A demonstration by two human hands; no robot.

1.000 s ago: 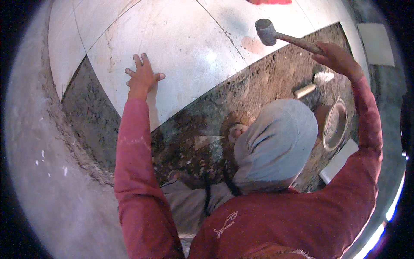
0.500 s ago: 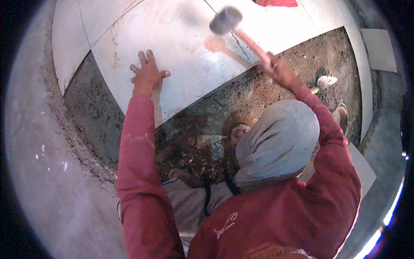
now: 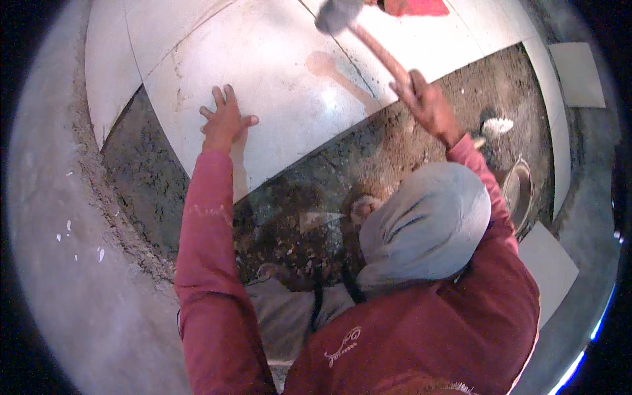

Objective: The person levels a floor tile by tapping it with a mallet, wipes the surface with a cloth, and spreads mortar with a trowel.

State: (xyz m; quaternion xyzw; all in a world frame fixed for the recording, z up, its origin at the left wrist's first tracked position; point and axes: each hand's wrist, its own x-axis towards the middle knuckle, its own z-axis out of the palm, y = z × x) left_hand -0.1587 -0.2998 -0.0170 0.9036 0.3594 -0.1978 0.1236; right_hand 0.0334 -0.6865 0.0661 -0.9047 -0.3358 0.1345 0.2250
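Observation:
My right hand (image 3: 431,108) grips the wooden handle of a mallet (image 3: 380,49) with a dark, thick head. The head is raised above a large white floor tile (image 3: 289,99), and a shadow of the mallet falls on the tile's surface. Flat on the same tile, near its left edge, lies my left hand (image 3: 225,122) with the fingers spread. The tile's near edge borders a strip of dark, rough mortar or soil (image 3: 296,178), where my feet and bent legs are.
More white tiles (image 3: 108,59) adjoin at the left and far side. A red cloth or bag (image 3: 415,6) lies at the far edge. To the right are a white lump (image 3: 498,125), a bucket (image 3: 519,191) and loose tiles (image 3: 578,74). Grey concrete floor (image 3: 59,197) runs along the left.
The mallet has moved up and slightly left in the picture, my right hand shifting a little with it. My left hand stays pressed on the tile.

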